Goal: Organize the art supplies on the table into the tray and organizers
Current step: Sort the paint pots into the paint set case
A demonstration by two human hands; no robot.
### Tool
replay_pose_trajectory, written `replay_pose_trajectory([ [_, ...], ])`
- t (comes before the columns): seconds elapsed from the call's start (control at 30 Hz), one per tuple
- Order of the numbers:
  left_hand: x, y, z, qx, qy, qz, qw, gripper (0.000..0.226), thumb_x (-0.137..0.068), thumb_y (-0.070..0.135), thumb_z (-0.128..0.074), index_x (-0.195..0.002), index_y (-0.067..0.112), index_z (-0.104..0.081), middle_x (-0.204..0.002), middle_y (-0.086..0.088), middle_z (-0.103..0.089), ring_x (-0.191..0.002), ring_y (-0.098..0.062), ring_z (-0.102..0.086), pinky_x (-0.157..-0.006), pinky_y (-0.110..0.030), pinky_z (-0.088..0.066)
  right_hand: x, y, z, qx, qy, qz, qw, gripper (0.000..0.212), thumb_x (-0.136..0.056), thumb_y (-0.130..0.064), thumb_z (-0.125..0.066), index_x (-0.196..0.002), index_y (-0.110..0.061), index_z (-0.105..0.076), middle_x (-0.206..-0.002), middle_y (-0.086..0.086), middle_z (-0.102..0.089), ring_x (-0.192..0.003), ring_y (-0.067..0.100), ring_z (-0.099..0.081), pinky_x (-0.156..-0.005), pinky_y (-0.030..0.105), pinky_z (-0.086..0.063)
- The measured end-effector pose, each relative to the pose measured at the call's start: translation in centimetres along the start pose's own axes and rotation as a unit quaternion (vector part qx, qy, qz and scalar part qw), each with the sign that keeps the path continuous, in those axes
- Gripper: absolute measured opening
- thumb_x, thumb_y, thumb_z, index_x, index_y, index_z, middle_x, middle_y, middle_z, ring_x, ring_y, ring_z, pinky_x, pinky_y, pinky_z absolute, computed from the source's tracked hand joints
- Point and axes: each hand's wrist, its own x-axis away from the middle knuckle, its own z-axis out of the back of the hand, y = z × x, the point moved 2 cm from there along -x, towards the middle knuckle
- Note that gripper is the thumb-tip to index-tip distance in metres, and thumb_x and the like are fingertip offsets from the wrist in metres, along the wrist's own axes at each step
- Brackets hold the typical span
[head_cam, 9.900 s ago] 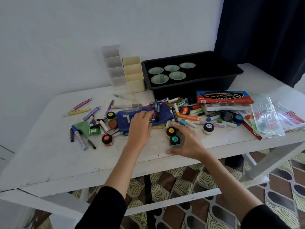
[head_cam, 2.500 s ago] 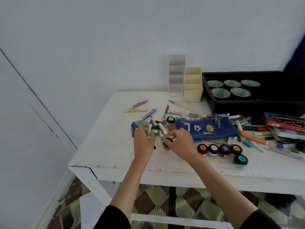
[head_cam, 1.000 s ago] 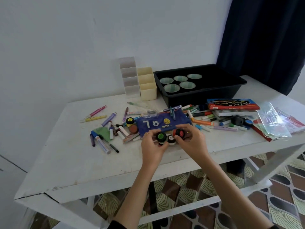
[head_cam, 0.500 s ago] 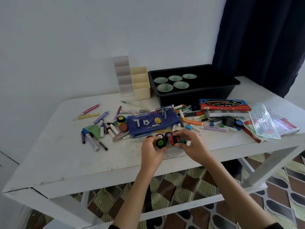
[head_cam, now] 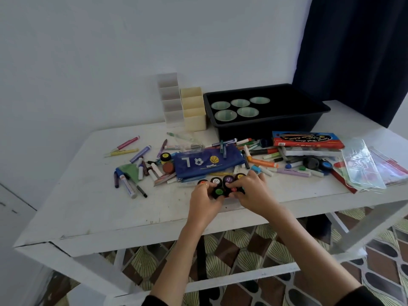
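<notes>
Black paint pots (head_cam: pixel 221 186) between both curled hands (head_cam: pixel 204 199) (head_cam: pixel 254 195).

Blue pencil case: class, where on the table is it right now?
In the head view, the blue pencil case lies centrally, between the black tray behind it and the paint pots in front.

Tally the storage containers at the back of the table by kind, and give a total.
Pale green cups inside the tray: 5
White organizer: 1
Cream organizer: 1
Black tray: 1
Total: 8
</notes>
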Motion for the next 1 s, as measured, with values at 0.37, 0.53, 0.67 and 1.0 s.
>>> replay_pose_trajectory([
  [0.37, -0.8, 0.1, 0.6, 0.005, -0.001, 0.018, 1.000, 0.026, -0.082, 0.006, -0.069, -0.107, 0.006, -0.067, -0.104, -0.005, -0.069, -0.096, -0.014, -0.065, -0.084, -0.017, -0.047, -1.5, -1.5, -0.1, 0.107, -0.039, -0.027, 0.993, 0.029, -0.090, -0.028, -0.054, -0.117, -0.016, -0.052, -0.111, 0.006, -0.061, -0.112, 0.027, -0.046, -0.098, 0.039, -0.028],
  [0.53, -0.8, 0.5, 0.1, -0.034, 0.023, 0.013, 0.999, 0.025, -0.080, 0.005, -0.069, -0.105, 0.008, -0.068, -0.105, -0.006, -0.070, -0.096, -0.017, -0.065, -0.090, -0.028, -0.050, -2.3, -2.2, -0.2, 0.131, -0.044, -0.056, 0.989, 0.024, -0.086, -0.022, -0.058, -0.109, -0.015, -0.058, -0.109, 0.008, -0.063, -0.114, 0.029, -0.046, -0.101, 0.042, -0.026],
  [0.67, -1.4, 1.2, 0.2, -0.070, -0.006, -0.001, 0.998, 0.027, -0.082, 0.003, -0.066, -0.108, 0.006, -0.068, -0.110, -0.007, -0.068, -0.105, -0.021, -0.062, -0.094, -0.028, -0.045, -1.9, -2.4, -0.5, 0.110, -0.018, -0.075, 0.991, 0.022, -0.085, -0.022, -0.056, -0.105, -0.015, -0.061, -0.116, 0.009, -0.056, -0.120, 0.031, -0.039, -0.100, 0.041, -0.028],
  [1.0, -1.3, 1.2, 0.3, -0.142, -0.056, -0.049, 0.987, 0.031, -0.090, 0.008, -0.056, -0.120, 0.012, -0.061, -0.121, -0.006, -0.062, -0.112, -0.020, -0.057, -0.095, -0.027, -0.043, -0.5, -2.1, -2.1, 0.013, 0.076, -0.079, 0.994, 0.025, -0.094, -0.016, -0.047, -0.110, -0.012, -0.066, -0.115, 0.006, -0.057, -0.107, 0.022, -0.044, -0.087, 0.029, -0.037],
])
